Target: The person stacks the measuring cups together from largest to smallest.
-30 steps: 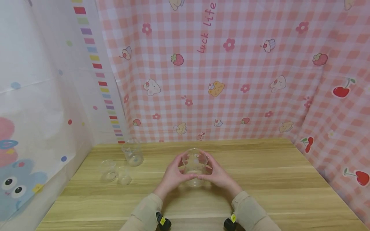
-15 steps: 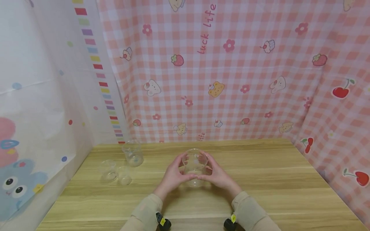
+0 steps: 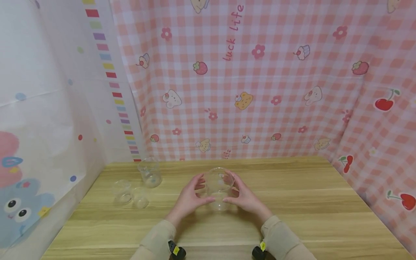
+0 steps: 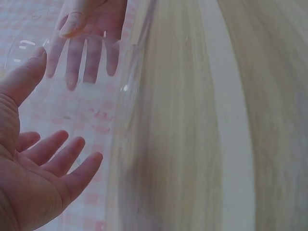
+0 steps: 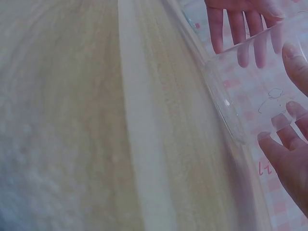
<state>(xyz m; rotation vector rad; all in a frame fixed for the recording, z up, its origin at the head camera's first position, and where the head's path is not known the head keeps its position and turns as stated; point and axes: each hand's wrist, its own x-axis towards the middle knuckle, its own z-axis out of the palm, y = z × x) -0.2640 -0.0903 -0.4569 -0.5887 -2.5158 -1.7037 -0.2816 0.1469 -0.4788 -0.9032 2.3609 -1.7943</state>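
Here's the left hand (image 3: 191,195), spread and loose, thumb and fingers well parted, a gap showing between its palm and the cup (image 3: 220,187). Across from it, the right hand (image 3: 243,195) curves about the cup's other side, thumb in front, fingers behind, seen through the clear wall in the left wrist view. Does it press that wall? Can't tell from here. The cup itself is upright on the table (image 3: 292,206), right between the two hands, mouth up, clear all the way down.

Out past the wrists now: pale sleeves, the left (image 3: 155,236) and the right (image 3: 282,236), each with a black camera at the cuff, left one (image 3: 177,250) and right one (image 3: 259,251), both wearing a flash of yellow.

Over to the left of the table, well apart from the hands, three more clear vessels: a tall one (image 3: 151,177) toward the back, and nearer the front a shorter one (image 3: 122,195) with a small one (image 3: 141,199) just beside it. Behind everything, a pink checked cloth (image 3: 195,90) full of strawberries and cupcakes, and at left, a white cloth (image 3: 48,119) with a big-eyed blue character.
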